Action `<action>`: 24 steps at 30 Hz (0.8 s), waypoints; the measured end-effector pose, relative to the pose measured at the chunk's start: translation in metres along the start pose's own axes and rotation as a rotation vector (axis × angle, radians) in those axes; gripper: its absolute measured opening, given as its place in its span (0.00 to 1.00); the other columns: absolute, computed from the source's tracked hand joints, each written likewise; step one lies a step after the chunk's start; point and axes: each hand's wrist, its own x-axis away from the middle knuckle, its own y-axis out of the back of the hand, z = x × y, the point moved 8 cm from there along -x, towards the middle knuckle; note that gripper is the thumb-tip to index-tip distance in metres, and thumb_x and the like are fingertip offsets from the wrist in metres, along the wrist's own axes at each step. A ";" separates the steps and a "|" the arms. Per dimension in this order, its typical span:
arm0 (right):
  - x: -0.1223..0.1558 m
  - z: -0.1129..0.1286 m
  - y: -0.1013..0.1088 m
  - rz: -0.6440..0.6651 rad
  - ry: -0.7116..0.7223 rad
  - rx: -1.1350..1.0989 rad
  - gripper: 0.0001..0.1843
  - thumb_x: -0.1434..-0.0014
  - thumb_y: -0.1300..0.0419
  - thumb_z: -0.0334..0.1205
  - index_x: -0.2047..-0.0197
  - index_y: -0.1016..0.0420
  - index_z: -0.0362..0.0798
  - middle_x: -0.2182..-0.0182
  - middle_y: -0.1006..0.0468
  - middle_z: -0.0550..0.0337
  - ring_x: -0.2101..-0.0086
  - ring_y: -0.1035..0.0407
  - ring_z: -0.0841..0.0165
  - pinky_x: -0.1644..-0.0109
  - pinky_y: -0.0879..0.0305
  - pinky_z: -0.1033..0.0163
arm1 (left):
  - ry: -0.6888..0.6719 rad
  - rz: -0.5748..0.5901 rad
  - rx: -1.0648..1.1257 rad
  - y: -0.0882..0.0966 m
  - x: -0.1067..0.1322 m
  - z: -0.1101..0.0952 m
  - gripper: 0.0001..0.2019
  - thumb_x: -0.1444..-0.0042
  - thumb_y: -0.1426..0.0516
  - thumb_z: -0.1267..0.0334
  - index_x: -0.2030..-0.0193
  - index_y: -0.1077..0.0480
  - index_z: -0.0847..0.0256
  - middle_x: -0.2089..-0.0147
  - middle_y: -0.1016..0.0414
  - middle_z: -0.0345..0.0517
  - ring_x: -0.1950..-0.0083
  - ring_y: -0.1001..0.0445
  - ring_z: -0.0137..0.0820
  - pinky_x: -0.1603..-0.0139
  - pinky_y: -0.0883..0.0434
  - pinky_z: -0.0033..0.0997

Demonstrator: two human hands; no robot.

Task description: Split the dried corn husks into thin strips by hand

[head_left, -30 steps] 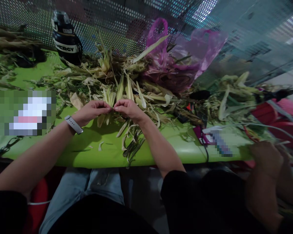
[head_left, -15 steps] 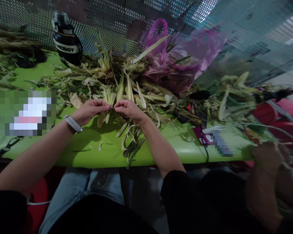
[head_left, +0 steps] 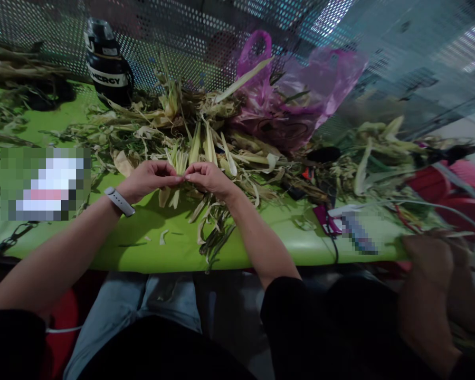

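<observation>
My left hand (head_left: 152, 179) and my right hand (head_left: 206, 177) meet over the table, thumb and fingers of each pinched together. Their tips almost touch at the lower end of a fringed pale-yellow corn husk bundle (head_left: 177, 160). Whatever lies between the fingertips is too small to make out. Just behind, two long folded husks (head_left: 209, 141) lean against a heap of dried corn husks (head_left: 146, 132). More husk strips (head_left: 216, 224) hang below my right hand toward the table's front edge. A few small husk scraps (head_left: 163, 237) lie on the green tabletop (head_left: 142, 253).
Behind the heap stand a black bottle (head_left: 108, 74) and a pink plastic bag (head_left: 285, 116). A blurred-out phone-like object (head_left: 49, 182) lies left, another (head_left: 358, 232) right, beside a purple packet (head_left: 326, 219) and white cable (head_left: 451, 206). Another person's hands (head_left: 431, 258) are at far right.
My fingertips have come closer together, the left ones dipping slightly. At far right, the other person's hands have shifted a little. The husks and bag stay where they were.
</observation>
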 end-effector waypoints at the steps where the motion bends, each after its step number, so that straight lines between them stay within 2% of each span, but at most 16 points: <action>1: -0.001 -0.002 0.001 -0.002 -0.012 -0.002 0.08 0.49 0.37 0.40 0.69 0.31 0.45 0.86 0.42 0.74 0.84 0.53 0.79 0.80 0.61 0.69 | 0.001 -0.017 -0.027 0.002 0.000 0.000 0.14 0.55 0.30 0.56 0.70 0.25 0.64 0.71 0.24 0.44 0.71 0.29 0.25 0.69 0.33 0.26; 4: -0.001 -0.004 0.003 -0.004 -0.028 0.001 0.09 0.48 0.36 0.41 0.68 0.31 0.45 0.86 0.42 0.74 0.85 0.54 0.80 0.81 0.62 0.69 | -0.014 -0.043 -0.143 0.007 -0.002 -0.002 0.14 0.50 0.33 0.53 0.70 0.24 0.65 0.72 0.24 0.45 0.72 0.30 0.26 0.70 0.35 0.27; 9: 0.001 0.001 0.006 0.024 0.004 0.041 0.15 0.48 0.33 0.45 0.66 0.29 0.44 0.84 0.42 0.73 0.83 0.54 0.80 0.80 0.63 0.69 | -0.177 -0.128 -0.490 0.016 0.000 -0.021 0.14 0.43 0.39 0.53 0.71 0.26 0.63 0.75 0.28 0.42 0.73 0.35 0.26 0.71 0.41 0.29; 13: 0.004 0.006 0.019 0.047 0.035 0.082 0.18 0.48 0.31 0.49 0.68 0.30 0.44 0.82 0.40 0.72 0.81 0.52 0.80 0.79 0.61 0.69 | -0.267 -0.248 -0.701 0.030 0.004 -0.037 0.11 0.40 0.42 0.58 0.69 0.30 0.61 0.74 0.32 0.41 0.72 0.39 0.27 0.70 0.44 0.30; 16: 0.005 0.009 0.034 0.041 0.073 0.113 0.20 0.50 0.30 0.51 0.69 0.30 0.43 0.81 0.38 0.71 0.81 0.51 0.80 0.79 0.60 0.69 | -0.235 -0.287 -0.746 0.042 0.004 -0.042 0.08 0.41 0.42 0.64 0.71 0.33 0.60 0.75 0.35 0.39 0.72 0.40 0.27 0.69 0.44 0.30; 18: 0.004 0.009 0.043 -0.005 0.096 0.080 0.22 0.51 0.29 0.52 0.69 0.30 0.44 0.82 0.39 0.72 0.82 0.50 0.81 0.80 0.59 0.69 | -0.193 -0.312 -0.607 0.050 0.004 -0.042 0.09 0.42 0.41 0.65 0.72 0.34 0.60 0.75 0.35 0.39 0.71 0.39 0.27 0.68 0.43 0.30; 20: 0.001 0.008 0.048 -0.062 0.123 -0.018 0.23 0.52 0.28 0.54 0.69 0.32 0.45 0.82 0.38 0.72 0.82 0.47 0.80 0.80 0.55 0.70 | -0.159 -0.301 -0.326 0.050 0.003 -0.037 0.09 0.41 0.41 0.64 0.71 0.33 0.61 0.72 0.31 0.40 0.69 0.36 0.27 0.68 0.40 0.28; 23: -0.003 0.004 0.044 -0.128 0.146 -0.234 0.23 0.51 0.29 0.54 0.67 0.33 0.47 0.77 0.31 0.69 0.78 0.38 0.78 0.77 0.47 0.72 | -0.093 -0.163 0.221 0.030 0.001 -0.023 0.08 0.38 0.43 0.65 0.69 0.34 0.61 0.61 0.24 0.44 0.65 0.29 0.26 0.67 0.36 0.25; 24: -0.004 0.002 0.040 -0.140 0.138 -0.305 0.22 0.49 0.30 0.53 0.67 0.34 0.48 0.74 0.28 0.67 0.77 0.37 0.78 0.77 0.45 0.72 | -0.068 -0.117 0.373 0.021 0.001 -0.019 0.08 0.38 0.43 0.65 0.69 0.34 0.61 0.60 0.24 0.44 0.66 0.28 0.25 0.68 0.36 0.24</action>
